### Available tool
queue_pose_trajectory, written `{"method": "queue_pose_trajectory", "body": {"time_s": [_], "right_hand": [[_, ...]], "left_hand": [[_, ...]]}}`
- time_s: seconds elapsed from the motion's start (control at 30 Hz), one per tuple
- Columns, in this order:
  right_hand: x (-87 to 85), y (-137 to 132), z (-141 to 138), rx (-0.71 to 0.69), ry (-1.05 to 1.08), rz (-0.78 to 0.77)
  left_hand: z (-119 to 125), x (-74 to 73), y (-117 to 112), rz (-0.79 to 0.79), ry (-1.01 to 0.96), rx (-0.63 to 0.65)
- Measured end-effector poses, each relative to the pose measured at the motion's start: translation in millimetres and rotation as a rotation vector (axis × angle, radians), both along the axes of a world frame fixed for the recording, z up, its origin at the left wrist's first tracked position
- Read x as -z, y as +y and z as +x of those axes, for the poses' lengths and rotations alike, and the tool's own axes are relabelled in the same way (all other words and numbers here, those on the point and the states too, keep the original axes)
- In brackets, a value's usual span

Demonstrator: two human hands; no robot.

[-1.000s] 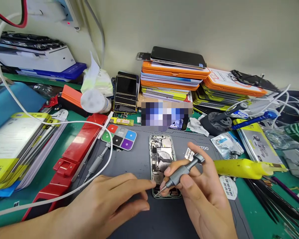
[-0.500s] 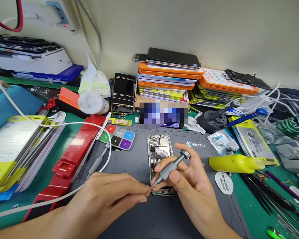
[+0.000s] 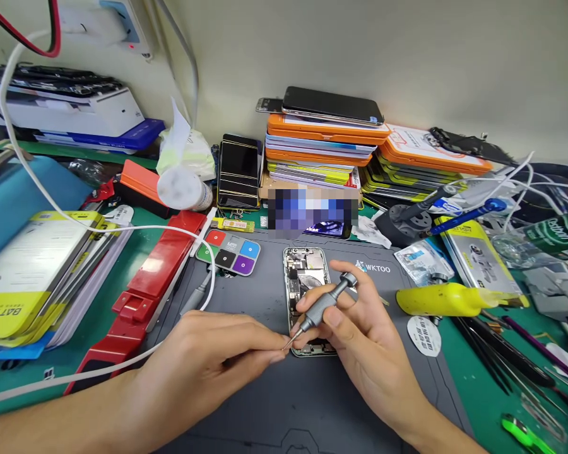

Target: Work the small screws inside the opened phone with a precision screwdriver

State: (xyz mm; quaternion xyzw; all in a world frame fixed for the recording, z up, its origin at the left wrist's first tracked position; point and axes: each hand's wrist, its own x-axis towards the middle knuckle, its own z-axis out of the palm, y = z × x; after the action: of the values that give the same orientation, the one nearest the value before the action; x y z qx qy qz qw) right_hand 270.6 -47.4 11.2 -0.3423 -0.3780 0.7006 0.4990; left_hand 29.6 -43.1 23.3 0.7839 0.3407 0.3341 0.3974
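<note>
An opened phone (image 3: 307, 277) with its insides showing lies on a dark grey work mat (image 3: 265, 403). My right hand (image 3: 360, 340) grips a grey metal screwdriver (image 3: 322, 307), slanted down to the left, its tip at the phone's lower left corner. My left hand (image 3: 218, 353) rests on the mat beside that corner. Its fingertips are pinched together right at the screwdriver tip; what they hold, if anything, is too small to make out.
A colour-coded screw tray (image 3: 230, 252) and a white cable (image 3: 123, 233) lie left of the phone, a red case (image 3: 146, 296) further left. A yellow bottle (image 3: 445, 299), tweezers and tools lie right. Stacked orange and yellow boxes (image 3: 326, 154) stand behind.
The screwdriver tip has come off the phone's lower edge toward my left fingertips, which have closed into a pinch at the tip. The view shifted slightly.
</note>
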Motion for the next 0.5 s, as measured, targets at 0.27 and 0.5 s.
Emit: {"method": "queue_pose_trajectory", "body": {"time_s": [0.27,0.5], "right_hand": [[1.2,1.2,0.7,0.015,-0.063,0.012],[2.2,0.3,0.2,0.018,-0.067,0.021]], "left_hand": [[-3.6,-2.2,-1.4,-0.016,0.078,-0.009],[-5.1,-1.4,-0.6,-0.040,0.083,0.008]]}}
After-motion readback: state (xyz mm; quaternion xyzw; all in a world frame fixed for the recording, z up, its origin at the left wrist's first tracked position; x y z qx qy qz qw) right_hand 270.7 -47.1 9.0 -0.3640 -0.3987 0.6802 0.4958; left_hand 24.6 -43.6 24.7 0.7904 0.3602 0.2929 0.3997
